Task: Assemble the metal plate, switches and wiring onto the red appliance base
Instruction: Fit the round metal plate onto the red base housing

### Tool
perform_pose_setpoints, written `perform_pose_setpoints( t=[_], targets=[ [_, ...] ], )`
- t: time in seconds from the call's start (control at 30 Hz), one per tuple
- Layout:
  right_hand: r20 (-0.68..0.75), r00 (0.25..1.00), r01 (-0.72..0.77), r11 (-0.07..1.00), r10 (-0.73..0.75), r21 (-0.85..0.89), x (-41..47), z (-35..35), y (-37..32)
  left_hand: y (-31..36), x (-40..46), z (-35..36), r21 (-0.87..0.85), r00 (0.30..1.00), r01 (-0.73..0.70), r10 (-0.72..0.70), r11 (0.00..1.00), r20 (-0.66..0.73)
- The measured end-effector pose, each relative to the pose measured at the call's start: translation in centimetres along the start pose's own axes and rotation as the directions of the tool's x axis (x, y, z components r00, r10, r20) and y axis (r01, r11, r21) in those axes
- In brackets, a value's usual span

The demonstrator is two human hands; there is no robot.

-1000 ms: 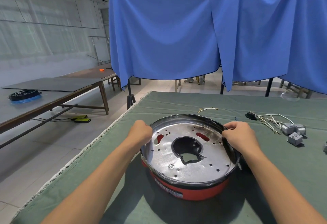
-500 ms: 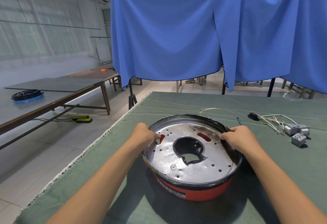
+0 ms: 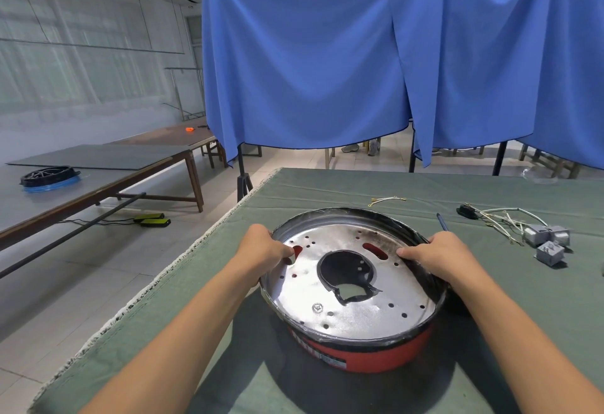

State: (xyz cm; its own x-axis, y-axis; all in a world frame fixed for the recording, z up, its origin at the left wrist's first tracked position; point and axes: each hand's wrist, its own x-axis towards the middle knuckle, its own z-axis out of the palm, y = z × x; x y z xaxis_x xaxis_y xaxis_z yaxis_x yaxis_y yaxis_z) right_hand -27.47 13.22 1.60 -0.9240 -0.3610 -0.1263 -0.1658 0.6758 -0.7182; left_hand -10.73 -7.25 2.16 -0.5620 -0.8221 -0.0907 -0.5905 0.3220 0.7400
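Thumbs farther onto metal plate

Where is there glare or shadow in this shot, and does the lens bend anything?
Head view: soft glare on the metal plate; dark shadows on the green cloth beneath both forearms and the red base; wide-angle distortion bows the table edge and ceiling lines; left hand and right hand look sharp.

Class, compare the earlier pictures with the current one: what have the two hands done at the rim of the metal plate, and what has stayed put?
Both hands kept their places at the rim. The left hand and right hand have slid their thumbs inward onto the metal plate, as if pressing it down. The plate still sits in the red base; the grey switches and wires lie untouched.
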Motion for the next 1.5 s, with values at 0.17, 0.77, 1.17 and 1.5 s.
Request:
perform_pose_setpoints(
  t=[0.17,0.77,1.17,1.5],
  targets=[
    [-0.091,0.988,0.138,0.976,-0.124,0.166,-0.6,-1.0,0.0,0.8,-0.9,-0.2,-0.013,0.99,-0.089,0.087,0.996,-0.111],
    [-0.374,0.895,0.384,0.845,-0.243,0.371,-1.0,-2.9,0.0,3.1,-3.0,0.2,-0.119,0.871,-0.378,0.309,0.918,-0.382],
    [-0.449,0.859,0.408,0.858,-0.245,0.312,-0.9,-3.3,0.4,2.7,-3.0,1.1,-0.162,0.876,-0.382,0.301,0.91,-0.376],
    [-0.275,0.952,0.194,0.961,-0.135,0.199,-0.4,-3.0,0.6,2.6,-1.3,0.9,-0.145,0.989,-0.082,0.062,0.986,-0.138]
  ],
)
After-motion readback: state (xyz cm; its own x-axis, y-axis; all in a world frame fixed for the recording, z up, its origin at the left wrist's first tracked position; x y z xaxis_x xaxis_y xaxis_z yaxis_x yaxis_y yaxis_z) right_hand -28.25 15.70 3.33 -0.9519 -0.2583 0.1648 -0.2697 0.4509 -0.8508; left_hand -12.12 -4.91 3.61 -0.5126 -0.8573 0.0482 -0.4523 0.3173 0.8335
